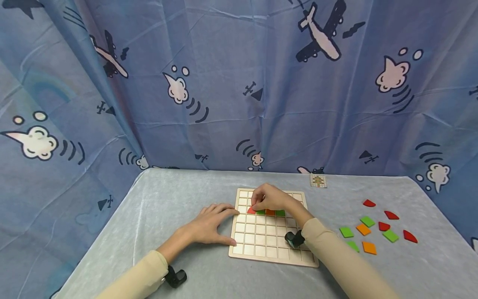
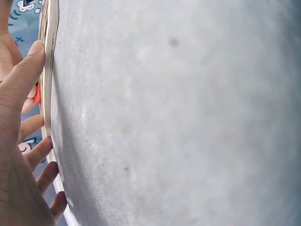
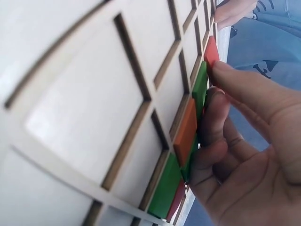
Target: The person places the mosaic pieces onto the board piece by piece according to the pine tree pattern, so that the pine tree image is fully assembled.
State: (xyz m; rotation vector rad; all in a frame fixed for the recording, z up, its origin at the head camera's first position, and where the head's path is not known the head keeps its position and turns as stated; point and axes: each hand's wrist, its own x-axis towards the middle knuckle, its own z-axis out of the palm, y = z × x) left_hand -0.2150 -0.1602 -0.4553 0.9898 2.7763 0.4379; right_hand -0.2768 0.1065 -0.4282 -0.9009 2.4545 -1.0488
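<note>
A square wooden grid board (image 1: 261, 240) lies on the table. My left hand (image 1: 210, 224) rests at its left edge, fingers spread and nearly straight, thumb near the lower left; the left wrist view shows the fingertips along the rim. Over the upper grid, my right hand (image 1: 271, 197) pinches a red rounded wedge tile (image 3: 211, 51), thumb tip on it, at the left end of a row. Beside that tile run a green tile (image 3: 200, 84), an orange tile (image 3: 186, 127) and another green tile (image 3: 164, 188). More green and red shows behind them, partly hidden by the right hand.
Loose tiles lie right of the board: red wedges (image 1: 410, 236), green squares (image 1: 367, 221) and orange squares (image 1: 369, 248). A small patterned card (image 1: 318, 181) sits at the table's back edge. A blue printed curtain (image 1: 231, 83) hangs behind and at the left.
</note>
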